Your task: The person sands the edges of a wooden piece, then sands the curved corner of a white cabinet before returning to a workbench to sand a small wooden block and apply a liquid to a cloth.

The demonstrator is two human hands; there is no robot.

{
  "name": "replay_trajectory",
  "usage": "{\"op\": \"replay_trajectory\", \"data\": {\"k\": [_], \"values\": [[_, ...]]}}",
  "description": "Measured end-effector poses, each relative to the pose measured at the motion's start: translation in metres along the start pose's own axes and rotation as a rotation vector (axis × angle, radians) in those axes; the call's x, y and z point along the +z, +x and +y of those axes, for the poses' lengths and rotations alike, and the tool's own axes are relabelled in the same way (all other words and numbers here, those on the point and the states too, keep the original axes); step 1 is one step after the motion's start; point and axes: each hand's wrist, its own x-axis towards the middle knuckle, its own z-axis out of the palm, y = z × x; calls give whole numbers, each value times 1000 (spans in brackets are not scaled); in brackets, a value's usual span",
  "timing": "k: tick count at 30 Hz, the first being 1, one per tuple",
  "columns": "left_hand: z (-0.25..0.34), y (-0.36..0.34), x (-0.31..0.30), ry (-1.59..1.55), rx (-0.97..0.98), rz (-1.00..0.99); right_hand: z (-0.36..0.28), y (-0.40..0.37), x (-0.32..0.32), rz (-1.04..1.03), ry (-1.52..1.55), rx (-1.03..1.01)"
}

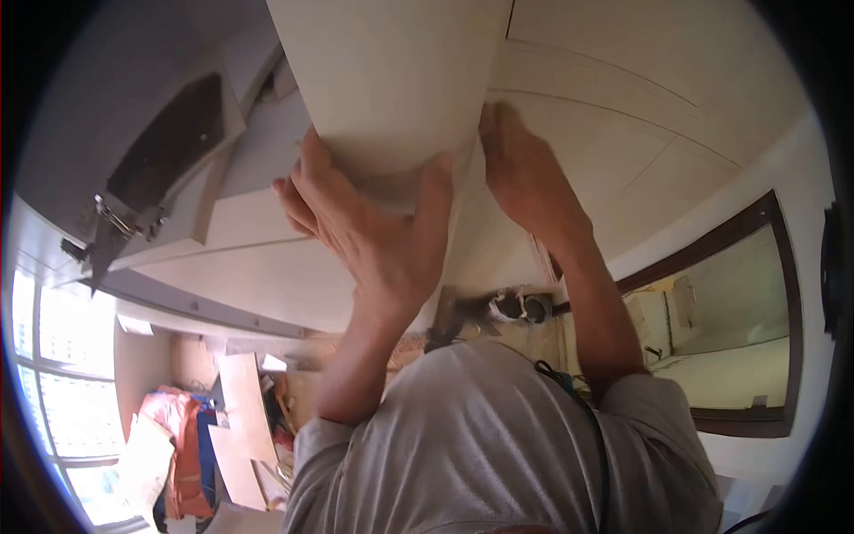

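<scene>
A long pale panel (391, 71) reaches down from the top of the view. My left hand (374, 222) grips its near end, with the thumb on the right side and the other fingers round the left side. My right hand (525, 173) is raised just right of the panel, by its right edge. Its fingers are bent together and slightly blurred, and whatever they may hold is hidden. Behind both hands lie pale cabinet surfaces (614, 133) with thin seams.
At the left is a dark piece with metal hinges (147, 160). A bright window (67, 409) stands lower left, near orange-red bags (182, 445) and boards (236, 436). A dark-framed glass pane (778, 294) is at the right.
</scene>
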Motion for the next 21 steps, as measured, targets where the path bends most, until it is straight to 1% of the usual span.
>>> {"op": "replay_trajectory", "data": {"k": [1, 2, 3, 5, 6, 9, 10, 12, 13, 15, 16, 18, 19, 21], "values": [[-4, -2, 2, -15, 13, -1, 8, 6, -2, -28, 37, 45], [-4, 6, 15, -33, 8, 26, 16, 24, -6, -65, 54, 62], [-4, 7, 17, -29, -2, 21, 23, 23, 1, -76, 53, 65], [-2, 5, 14, -39, -9, -10, 36, 4, 14, 168, 164, -4], [-3, 4, 16, -69, -14, -18, 37, 5, 13, 173, 172, -1], [5, 5, 12, -48, -55, -41, 30, 9, -3, 21, 887, 209], [6, 4, 10, -36, -54, -49, 28, 8, -1, 16, 898, 217], [6, 7, 9, -23, -48, -57, 20, 11, 5, -45, 1018, 96], [7, 5, 9, -8, -43, -60, 26, 12, 4, -50, 1033, 98], [8, 7, 10, -34, -94, -55, 38, 23, 0, -171, 1121, 109], [11, 9, 9, -10, -74, -55, 41, 27, 4, -172, 1151, 100], [17, 10, 5, -38, -112, -95, 49, 31, 19, -2, 915, -25], [18, 11, 4, -11, -100, -94, 51, 35, 17, -8, 944, -30], [19, 12, 2, -74, -187, -137, 54, 41, 12, -136, 1032, 42]]}}
